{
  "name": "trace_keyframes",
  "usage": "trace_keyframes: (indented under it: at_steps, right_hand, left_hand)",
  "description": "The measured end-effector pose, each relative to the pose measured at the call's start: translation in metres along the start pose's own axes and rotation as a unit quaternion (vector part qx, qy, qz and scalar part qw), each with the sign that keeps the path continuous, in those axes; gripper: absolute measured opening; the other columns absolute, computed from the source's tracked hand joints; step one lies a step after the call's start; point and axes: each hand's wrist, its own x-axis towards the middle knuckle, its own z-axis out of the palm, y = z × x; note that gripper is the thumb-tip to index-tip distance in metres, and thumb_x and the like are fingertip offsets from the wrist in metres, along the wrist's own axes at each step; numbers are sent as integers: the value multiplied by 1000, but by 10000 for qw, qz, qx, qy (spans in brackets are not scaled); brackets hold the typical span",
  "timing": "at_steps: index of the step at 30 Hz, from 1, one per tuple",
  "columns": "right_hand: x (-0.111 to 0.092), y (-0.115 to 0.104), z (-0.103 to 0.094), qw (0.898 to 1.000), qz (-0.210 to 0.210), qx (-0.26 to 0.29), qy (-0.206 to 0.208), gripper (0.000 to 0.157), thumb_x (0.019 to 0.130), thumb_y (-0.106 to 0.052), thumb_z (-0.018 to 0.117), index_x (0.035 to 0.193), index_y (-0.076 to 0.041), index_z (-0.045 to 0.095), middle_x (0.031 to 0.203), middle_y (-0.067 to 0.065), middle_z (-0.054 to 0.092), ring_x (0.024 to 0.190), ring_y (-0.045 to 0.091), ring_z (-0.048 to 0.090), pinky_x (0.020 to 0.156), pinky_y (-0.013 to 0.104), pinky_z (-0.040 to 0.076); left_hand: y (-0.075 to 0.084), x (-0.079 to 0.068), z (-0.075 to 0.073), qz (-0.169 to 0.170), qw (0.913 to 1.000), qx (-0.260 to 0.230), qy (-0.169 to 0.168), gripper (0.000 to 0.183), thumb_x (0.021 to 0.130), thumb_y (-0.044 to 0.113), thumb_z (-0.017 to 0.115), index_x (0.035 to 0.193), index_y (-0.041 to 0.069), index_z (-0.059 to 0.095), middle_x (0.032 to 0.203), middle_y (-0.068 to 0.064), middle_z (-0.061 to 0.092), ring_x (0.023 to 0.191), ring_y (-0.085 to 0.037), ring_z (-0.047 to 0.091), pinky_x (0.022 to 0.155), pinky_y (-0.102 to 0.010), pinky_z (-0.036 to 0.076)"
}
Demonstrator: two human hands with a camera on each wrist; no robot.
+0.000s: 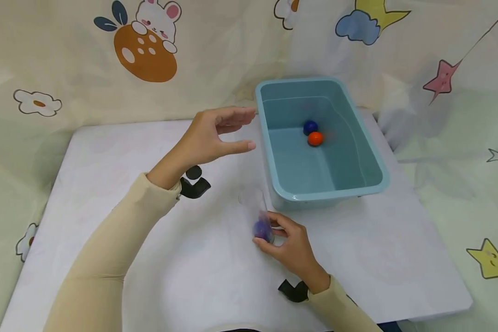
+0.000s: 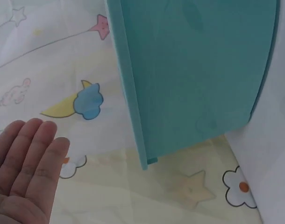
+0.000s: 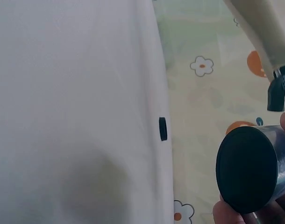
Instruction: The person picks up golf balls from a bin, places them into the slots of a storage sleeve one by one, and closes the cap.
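Note:
My right hand (image 1: 292, 244) grips the lower part of a clear cylinder (image 1: 251, 197), fingers and thumb around its sides. Inside it, near the bottom, sits a bluish-purple ball (image 1: 262, 229). The right wrist view shows the cylinder's dark round base (image 3: 247, 170). Raised beside the tub, my left hand (image 1: 216, 133) holds nothing, its fingers extended and thumb apart. The blue-green tub (image 1: 280, 184) contains a dark blue ball (image 1: 310, 127) and an orange ball (image 1: 315, 139) side by side. A black disc (image 1: 193, 172) shows on the table close to the left wrist.
A white cloth covers the table (image 1: 182, 281). Behind it hangs a cream curtain (image 1: 232, 55) printed with cartoon figures. The tub stands at the back right, near the curtain. Each wrist wears a black camera mount (image 1: 195, 188).

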Motion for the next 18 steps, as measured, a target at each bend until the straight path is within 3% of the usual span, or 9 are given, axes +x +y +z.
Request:
trace_keyframes:
  at_steps: [7,18]
  right_hand:
    - [-12,2,0,9995,291,63,61,53,80,3,94,128,6,72,117,16,77,102,31,76,86,39,67]
    - [-18,2,-3,9993,371,81,56,54,81,0,94,129,5,72,118,16,77,103,31,75,86,39,67]
  left_hand:
    - [3,38,2,-62,9981,-611,26,63,90,10,89,147,0,64,148,-10,67,135,-22,65,115,-28,50]
    - [16,77,10,54,9983,-576,-51,63,92,13,89,148,1,64,146,-9,68,133,-15,66,113,-24,50]
